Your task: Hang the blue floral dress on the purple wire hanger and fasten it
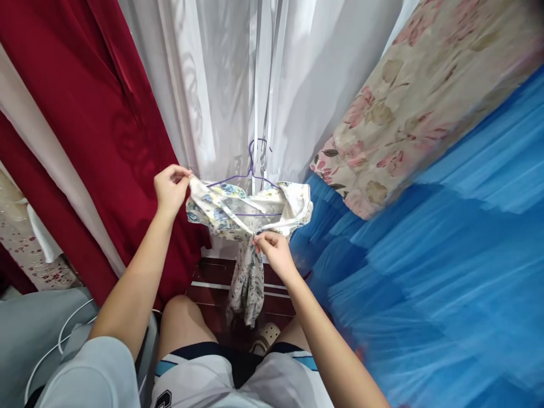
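A floral dress (216, 209), white with blue and yellow print, hangs on a purple hanger (251, 170) in front of me. Its neckline faces up toward me and its lower part hangs down in a narrow bunch. My left hand (170, 190) pinches the dress at its left shoulder, near the end of the hanger. At the front of the neckline, my right hand (272, 249) pinches the edge of the fabric between thumb and fingers. The hanger's hook stands above the dress against white ribbons (257, 85).
White curtains (331, 68) hang behind the dress. Dark red cloth (97, 113) drapes on the left; floral fabric (408, 113) and blue tulle (446, 272) fill the right. Below are a dark floor (212, 275) and a beige clog (267, 335). A white cable (63, 328) loops at lower left.
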Tool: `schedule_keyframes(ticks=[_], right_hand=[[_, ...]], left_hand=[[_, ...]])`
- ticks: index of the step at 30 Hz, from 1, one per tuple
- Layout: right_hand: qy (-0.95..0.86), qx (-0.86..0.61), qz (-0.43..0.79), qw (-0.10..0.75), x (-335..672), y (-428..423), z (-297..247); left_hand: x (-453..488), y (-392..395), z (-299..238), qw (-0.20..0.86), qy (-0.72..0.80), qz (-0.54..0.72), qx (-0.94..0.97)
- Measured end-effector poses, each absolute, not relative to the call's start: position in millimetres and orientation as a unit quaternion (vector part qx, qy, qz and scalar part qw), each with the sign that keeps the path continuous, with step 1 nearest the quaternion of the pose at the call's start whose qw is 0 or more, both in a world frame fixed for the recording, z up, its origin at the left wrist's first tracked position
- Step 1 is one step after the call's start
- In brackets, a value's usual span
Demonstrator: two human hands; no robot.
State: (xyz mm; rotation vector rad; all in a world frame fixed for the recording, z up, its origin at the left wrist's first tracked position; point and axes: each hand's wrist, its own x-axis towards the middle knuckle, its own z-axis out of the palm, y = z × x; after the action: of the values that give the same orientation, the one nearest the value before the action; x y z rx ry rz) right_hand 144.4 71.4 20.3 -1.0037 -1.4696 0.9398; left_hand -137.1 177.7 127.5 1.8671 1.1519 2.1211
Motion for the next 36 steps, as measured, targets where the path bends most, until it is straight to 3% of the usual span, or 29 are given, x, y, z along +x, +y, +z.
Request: schedule_keyframes(ticks=[3, 7, 12, 18, 22, 26, 31, 36], right_hand=[[-0.612, -0.418, 0.42, 0.524, 139, 61, 11], [-0.568, -0.438, 0.439, 0.541, 143, 57, -14], [-0.486, -0.498, 0.424, 0.58, 168, 47, -65], [-0.508, -0.514, 0.436, 0.537, 187, 33, -82], [-0.62, -0.44, 0.419, 0.496, 184, 26, -43], [-0.701, -0.344, 0.416, 0.466, 165, 21, -4], [-0.706, -0.366, 0.365, 0.484, 156, 20, 5], [-0.663, -0.368, 0.538, 0.368, 168, 12, -3]], left_hand=[[-164, 188, 78, 0.12, 0.458, 0.706, 0.526], [-160, 174, 14, 0.165, 0.472, 0.672, 0.545], [-130, 152, -28, 0.211, 0.455, 0.634, 0.589], [-69, 113, -4, 0.24, 0.369, 0.619, 0.651], [-24, 77, 39, 0.202, 0.254, 0.608, 0.725], [5, 55, 55, 0.22, 0.233, 0.58, 0.749], [14, 43, 34, 0.313, 0.279, 0.565, 0.71], [2, 33, 16, 0.527, 0.279, 0.511, 0.62]])
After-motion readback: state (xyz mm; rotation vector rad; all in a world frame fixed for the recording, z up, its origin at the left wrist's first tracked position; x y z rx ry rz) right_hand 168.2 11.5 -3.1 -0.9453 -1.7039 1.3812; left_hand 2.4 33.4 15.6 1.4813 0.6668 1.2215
